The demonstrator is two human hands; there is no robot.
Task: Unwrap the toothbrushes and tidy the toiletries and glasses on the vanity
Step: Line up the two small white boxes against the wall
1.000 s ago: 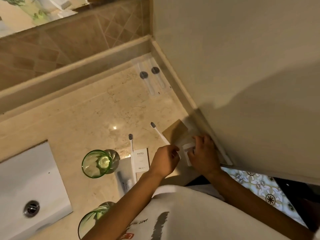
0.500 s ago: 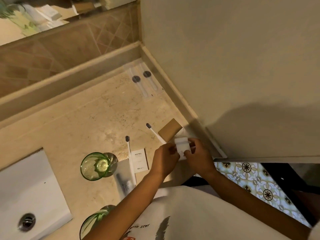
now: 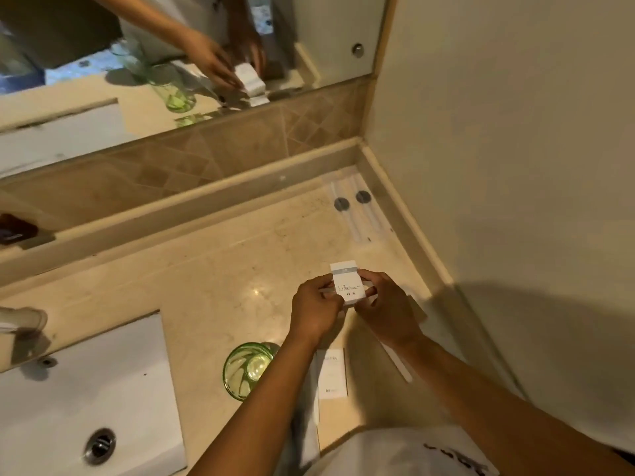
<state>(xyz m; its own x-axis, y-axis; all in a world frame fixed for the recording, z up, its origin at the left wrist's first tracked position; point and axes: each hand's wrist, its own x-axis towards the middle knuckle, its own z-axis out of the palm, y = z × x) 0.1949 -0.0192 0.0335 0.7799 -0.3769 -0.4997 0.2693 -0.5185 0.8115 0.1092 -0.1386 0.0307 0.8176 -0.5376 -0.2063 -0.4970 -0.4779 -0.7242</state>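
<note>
Both hands have lifted the small white printed carton (image 3: 347, 285) clear of the brown card at the wall edge and brought it toward centre of the beige marble vanity top (image 3: 192, 269); camera has also tipped up, so the mirror (image 3: 137, 63) now fills the top of the view. Left hand (image 3: 314, 309) is pinched on the carton's 9 o'clock edge, right hand (image 3: 385, 309) clamped on its 3 o'clock edge, fingers of both curled closed around it, printed face up toward the camera. At 6 o'clock from the grip, between the forearms, a flat white sachet with small print (image 3: 332, 372) lies on the counter. At 7 o'clock, a green-tinted drinking glass (image 3: 248, 371) stands upright, partly behind the left forearm. At 5 o'clock, a white toothbrush handle (image 3: 398, 362) shows past the right wrist; its head is hidden. At 1 o'clock, well apart, two clear-wrapped items with dark round ends (image 3: 354, 211) lie side by side in the back corner by the wall. At 8 o'clock, white rectangular sink basin (image 3: 86, 389) with chrome drain (image 3: 99, 445). Mirror reflects hands, carton and a green glass.
</note>
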